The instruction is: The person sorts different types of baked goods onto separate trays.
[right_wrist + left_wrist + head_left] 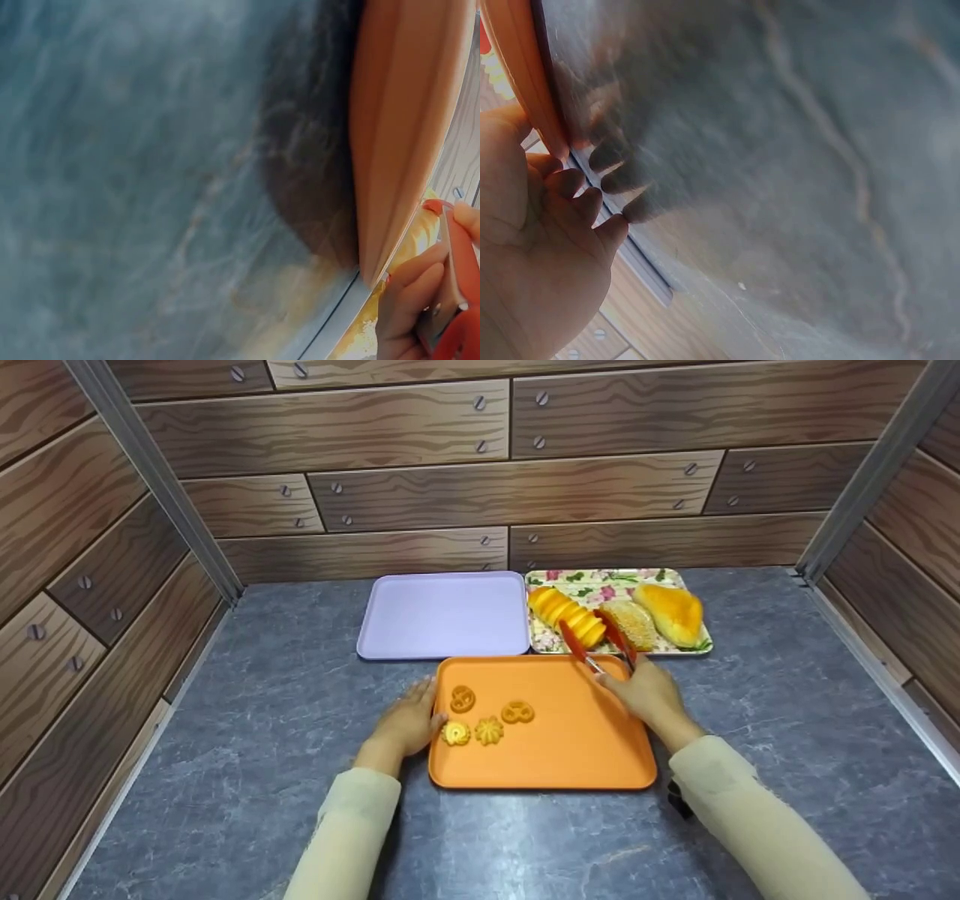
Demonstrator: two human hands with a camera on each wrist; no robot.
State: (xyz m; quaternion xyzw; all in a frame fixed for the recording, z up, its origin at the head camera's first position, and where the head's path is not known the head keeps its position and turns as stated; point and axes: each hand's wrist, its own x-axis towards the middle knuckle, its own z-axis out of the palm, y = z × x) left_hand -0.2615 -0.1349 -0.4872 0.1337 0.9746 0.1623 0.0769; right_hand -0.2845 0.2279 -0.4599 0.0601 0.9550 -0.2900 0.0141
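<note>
My right hand point(651, 694) grips a pair of red-tipped tongs point(574, 643) over the far right part of the orange tray point(585, 750). The spread tong tips reach the floral tray point(540, 642), one by the ridged yellow bread point(566, 615), the other over a crumb-coated bread point(631, 622). In the right wrist view, fingers curl round the tongs' red and metal handle point(454, 277). My left hand point(409, 720) rests at the orange tray's left edge, thumb on the rim. Near it lie two pretzel-shaped cookies point(463, 699) and two round piped cookies point(489, 730).
A lilac tray point(446, 615) stands behind the orange one, left of the floral tray. A golden bread point(671, 613) lies at the floral tray's right end. Wood-patterned walls point(405, 427) enclose the grey marbled tabletop point(247, 750) at the back and sides.
</note>
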